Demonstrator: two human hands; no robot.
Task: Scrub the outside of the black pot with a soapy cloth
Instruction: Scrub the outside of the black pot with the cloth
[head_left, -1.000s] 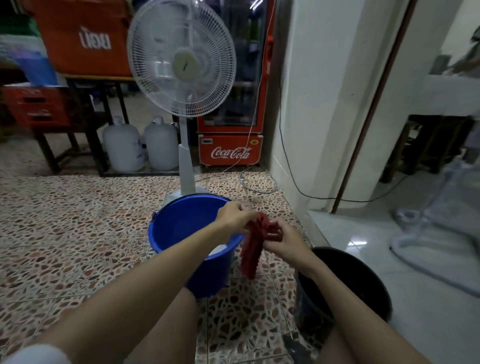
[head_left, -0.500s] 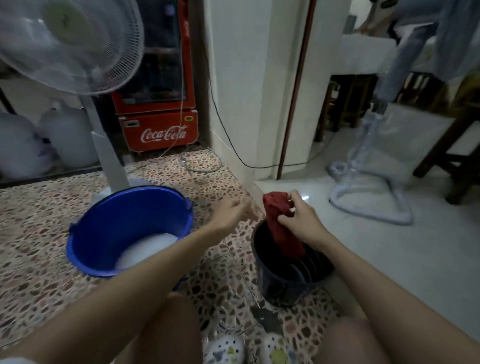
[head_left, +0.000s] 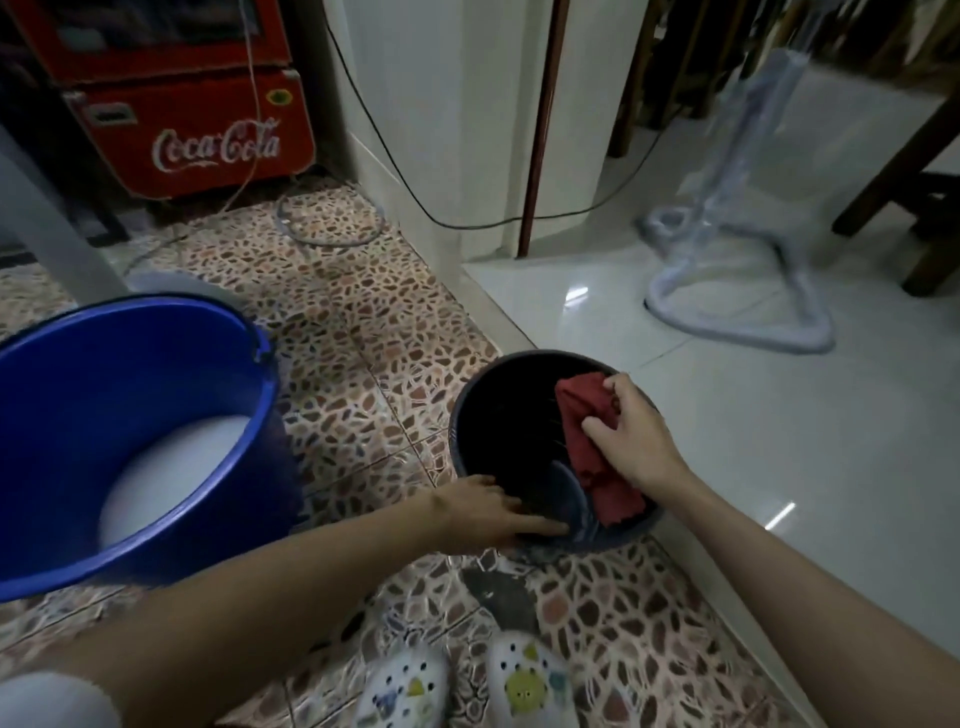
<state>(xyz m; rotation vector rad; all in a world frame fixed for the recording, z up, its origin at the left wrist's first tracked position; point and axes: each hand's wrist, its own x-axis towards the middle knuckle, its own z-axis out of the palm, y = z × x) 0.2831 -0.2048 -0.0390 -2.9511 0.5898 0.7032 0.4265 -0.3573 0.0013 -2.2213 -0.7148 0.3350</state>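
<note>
The black pot (head_left: 498, 415) stands on the pebble-pattern floor in front of my feet, next to the step up to the white tiles. My right hand (head_left: 631, 436) presses a red cloth (head_left: 582, 431) against the inside of the pot's right wall, fingers closed on the cloth. My left hand (head_left: 493, 512) rests on the pot's near-left rim, fingers reaching over the edge and gripping it. The pot's outer wall is mostly hidden behind the rim and my hands.
A blue bucket (head_left: 156, 556) with white soapy water stands at the left. A red Coca-Cola cooler (head_left: 202, 130) and a cable coil lie behind. A white fan base (head_left: 737, 306) stands on the raised tiles at right. My white clogs (head_left: 524, 680) are below.
The view tilted down and right. My right hand lowered the red cloth into the pot against its wall. My left hand moved from mid-air onto the pot's near rim.
</note>
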